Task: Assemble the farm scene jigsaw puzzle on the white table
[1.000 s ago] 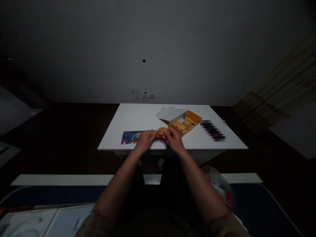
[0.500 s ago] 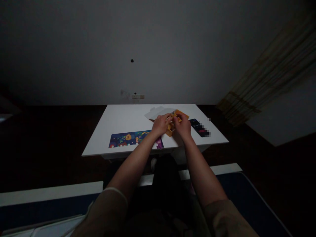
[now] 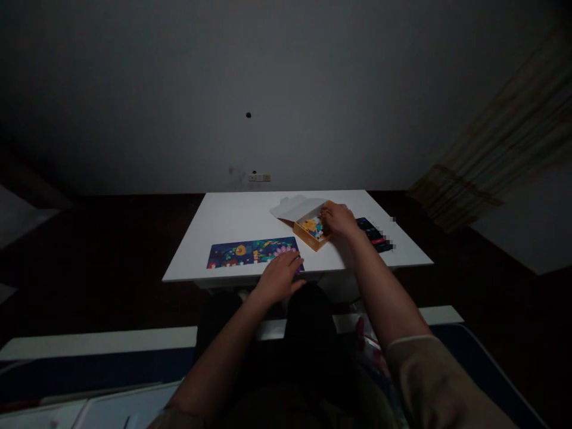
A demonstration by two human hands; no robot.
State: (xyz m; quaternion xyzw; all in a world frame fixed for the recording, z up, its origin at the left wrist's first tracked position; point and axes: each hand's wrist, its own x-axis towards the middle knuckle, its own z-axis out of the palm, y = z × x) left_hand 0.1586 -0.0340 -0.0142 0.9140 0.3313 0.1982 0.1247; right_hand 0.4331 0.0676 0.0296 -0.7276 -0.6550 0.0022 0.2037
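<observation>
My left hand (image 3: 277, 276) lies over the right end of a partly assembled jigsaw puzzle (image 3: 241, 251), a dark blue strip with colourful figures and a purple patch. Its fingers are stretched out and the thumb stands apart. An orange box (image 3: 315, 243) with its flap folded back sits to the right, holding loose puzzle pieces (image 3: 313, 227) in yellow, blue and white. My right hand (image 3: 340, 219) reaches into the far right end of this box with its fingers curled down. Whatever its fingertips pinch is hidden.
All of this rests on a white table (image 3: 223, 217). A black phone-like device (image 3: 373, 233), partly pixelated, lies right of the box. The grey-white flap (image 3: 297, 207) spreads behind the box. A wall socket (image 3: 259, 177) and a curtain (image 3: 465, 179) are beyond.
My left hand has left the box and come down to the puzzle's right end. My right hand stays at the box, its fingers now inside. The box's contents have come into view.
</observation>
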